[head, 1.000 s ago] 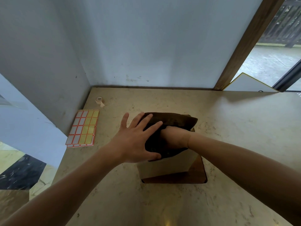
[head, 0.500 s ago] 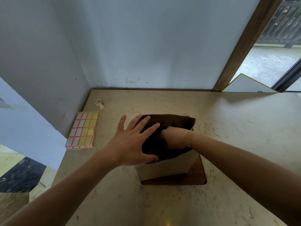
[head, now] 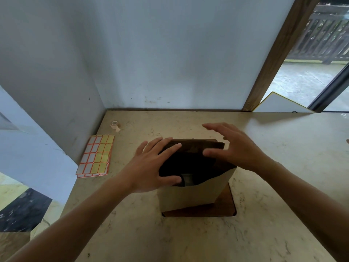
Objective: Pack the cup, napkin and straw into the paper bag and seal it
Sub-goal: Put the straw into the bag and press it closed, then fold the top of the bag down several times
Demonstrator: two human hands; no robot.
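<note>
1. Paper bag [head: 196, 193] stands upright at frame centre on a dark brown mat [head: 222, 209], which lies flat on the beige marbled bench [head: 273, 214].
2. Bag mouth is open, interior dark; a pale grey shape shows just inside the near rim, can't tell what it is. Cup, napkin and straw can't be made out.
3. Left hand [head: 151, 167] lies over the left edge of the bag mouth, fingers straight and spread, thumb along the near rim. Grip is relaxed, not clasping anything.
4. Right hand [head: 236, 146] sits above the right side of the bag mouth, fingers spread and slightly bent, holding nothing. Can't tell whether the thumb touches the bag.
5. Sticker sheet [head: 96, 156], orange-bordered grey and yellow labels, lies flat at centre left of the frame, well apart from the bag.
6. Small tape roll [head: 114, 124] sits above the sticker sheet, near the back-left corner of the bench.
7. Grey wall panels [head: 151, 53] fill the upper frame; wooden post [head: 279, 53] leans at upper right.
</note>
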